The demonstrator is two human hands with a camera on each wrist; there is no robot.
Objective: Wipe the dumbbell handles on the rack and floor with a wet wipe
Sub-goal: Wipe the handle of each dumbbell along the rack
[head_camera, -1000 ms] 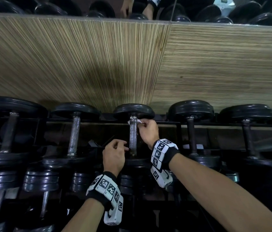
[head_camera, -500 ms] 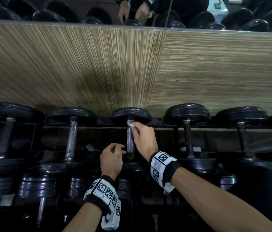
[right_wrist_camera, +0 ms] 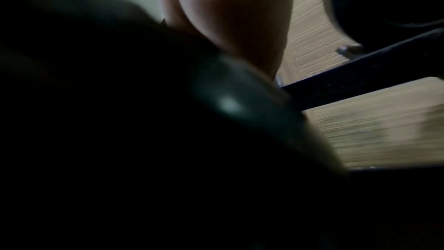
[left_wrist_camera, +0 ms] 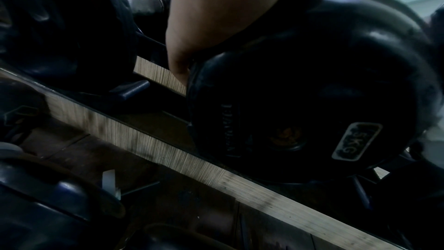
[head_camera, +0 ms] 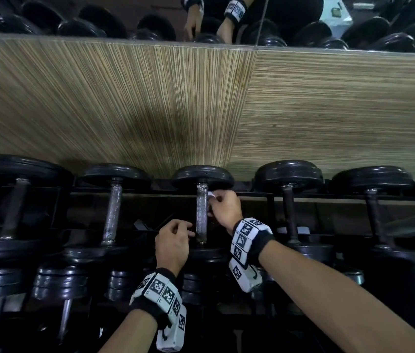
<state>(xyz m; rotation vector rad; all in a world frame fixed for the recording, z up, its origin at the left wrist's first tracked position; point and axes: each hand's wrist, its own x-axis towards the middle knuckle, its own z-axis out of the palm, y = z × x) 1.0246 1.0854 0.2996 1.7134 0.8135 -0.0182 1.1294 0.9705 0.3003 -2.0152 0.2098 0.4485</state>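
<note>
In the head view, the centre dumbbell's worn steel handle (head_camera: 201, 215) runs between two black heads on the rack. My right hand (head_camera: 224, 208) pinches a small white wipe (head_camera: 211, 195) against the right side of the handle's far end. My left hand (head_camera: 174, 240) is curled into a loose fist just left of the handle's near end, and nothing shows in it. The left wrist view shows my palm (left_wrist_camera: 216, 16) above a black head marked 5KG (left_wrist_camera: 312, 92). The right wrist view is dark and blurred and shows only my palm (right_wrist_camera: 228, 16).
More dumbbells lie side by side on the rack, one to the left (head_camera: 113, 212) and one to the right (head_camera: 289, 212). A lower tier (head_camera: 58, 284) holds others. A wood-grain wall panel (head_camera: 201, 98) stands close behind, with a mirror (head_camera: 303, 16) above it.
My right hand has shifted the wipe from across the far end of the handle to its right side. The left hand has stayed beside the handle's near end.
</note>
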